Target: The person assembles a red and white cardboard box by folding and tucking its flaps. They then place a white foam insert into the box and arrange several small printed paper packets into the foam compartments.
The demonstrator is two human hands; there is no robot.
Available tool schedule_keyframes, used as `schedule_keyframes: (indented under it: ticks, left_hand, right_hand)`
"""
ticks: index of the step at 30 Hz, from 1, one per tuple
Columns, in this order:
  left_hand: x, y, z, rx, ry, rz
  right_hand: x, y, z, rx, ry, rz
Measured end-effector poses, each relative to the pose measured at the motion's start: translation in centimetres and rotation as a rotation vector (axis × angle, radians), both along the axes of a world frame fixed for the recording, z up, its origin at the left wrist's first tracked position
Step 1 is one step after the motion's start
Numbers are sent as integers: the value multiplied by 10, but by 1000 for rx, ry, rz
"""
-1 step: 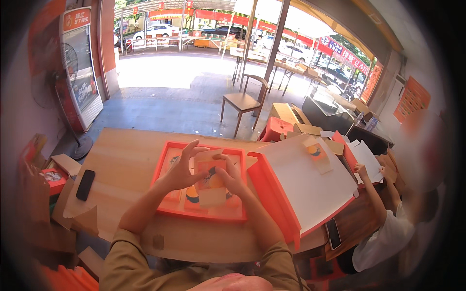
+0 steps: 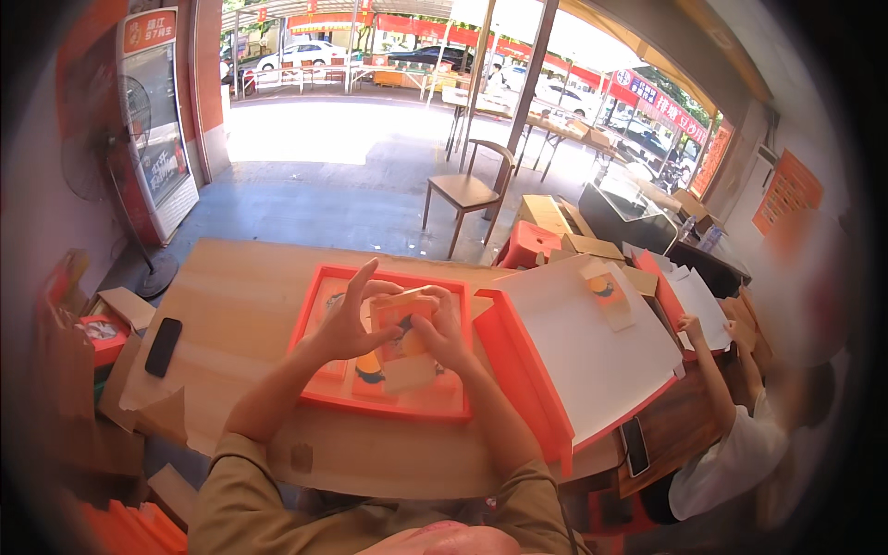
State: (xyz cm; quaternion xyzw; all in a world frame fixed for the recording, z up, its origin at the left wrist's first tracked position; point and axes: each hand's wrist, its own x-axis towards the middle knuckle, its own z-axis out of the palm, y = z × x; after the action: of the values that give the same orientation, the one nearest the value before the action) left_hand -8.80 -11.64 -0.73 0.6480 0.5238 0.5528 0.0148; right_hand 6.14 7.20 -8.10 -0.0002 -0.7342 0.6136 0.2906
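Note:
Over a red shallow box point(image 2: 388, 413) on the table, both my hands hold a small printed carton point(image 2: 407, 372) with pale end flaps and an orange and blue picture. My left hand point(image 2: 344, 319) grips its left side, thumb against the front and index finger raised above it. On the carton's right side, my right hand point(image 2: 444, 331) has its thumb on the printed face and fingers curled behind the top edge. Printed pieces point(image 2: 368, 368) in matching colours lie in the box below, partly hidden by my hands.
To the right lies a large red lid with a white inside point(image 2: 592, 370), bearing another flat printed carton point(image 2: 606, 294). A black phone point(image 2: 164, 348) is at the table's left. At far right, a co-worker's hands point(image 2: 691, 326) handle a red and white box point(image 2: 694, 298).
The carton's top flap, upright before, now lies tipped over and shows mostly as a thin edge. My right fingers have shifted slightly along the top.

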Motion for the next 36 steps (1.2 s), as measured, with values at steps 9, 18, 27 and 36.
schedule_keyframes:
  ticks: [9, 18, 27, 36]
  left_hand:
    - [-7, -4, 12, -56, -319, -15]
    - [-13, -5, 2, -41, -134, -97]
    - [0, -2, 1, -28, 247, -141]
    - [-13, -25, 23, -168, 215, -116]
  right_hand:
    - [12, -15, 27, 109, -14, -27]
    - [23, -26, 48, 280, 9, -68]
    - [21, -24, 54, 329, 43, -76]
    - [19, -13, 49, -245, -4, 28]
